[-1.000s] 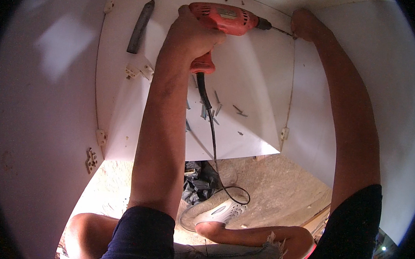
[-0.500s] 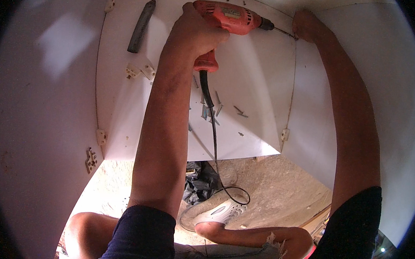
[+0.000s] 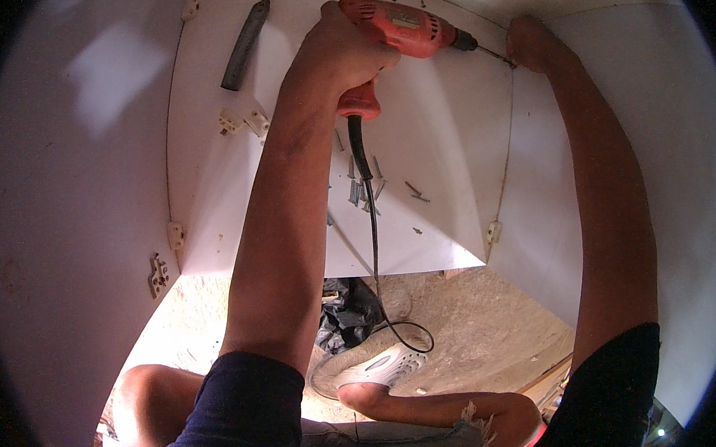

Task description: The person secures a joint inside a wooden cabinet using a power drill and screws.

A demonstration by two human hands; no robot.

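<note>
My left hand [image 3: 348, 55] is wrapped around the grip of a red corded power drill [image 3: 403, 29], which lies level with its chuck toward the right. A long thin bit [image 3: 493, 54] runs from the chuck to the seam between the white bottom panel [image 3: 437, 130] and the right side panel [image 3: 676, 120]. Right at the bit's tip, my right hand [image 3: 534, 46] is closed against that corner. What its fingers hold, if anything, is hidden. The drill's black cord [image 3: 375, 253] hangs down between my forearms.
Several loose screws [image 3: 358, 192] lie on the bottom panel below the drill. A dark-handled tool [image 3: 244, 48] rests at the upper left, near pale plastic corner brackets [image 3: 241, 122]. Beyond the panel's near edge are a black plastic bag [image 3: 348, 321] and a white clog [image 3: 390, 365].
My left hand and the drill have shifted very slightly to the right. The right hand stays at the corner by the bit's tip.
</note>
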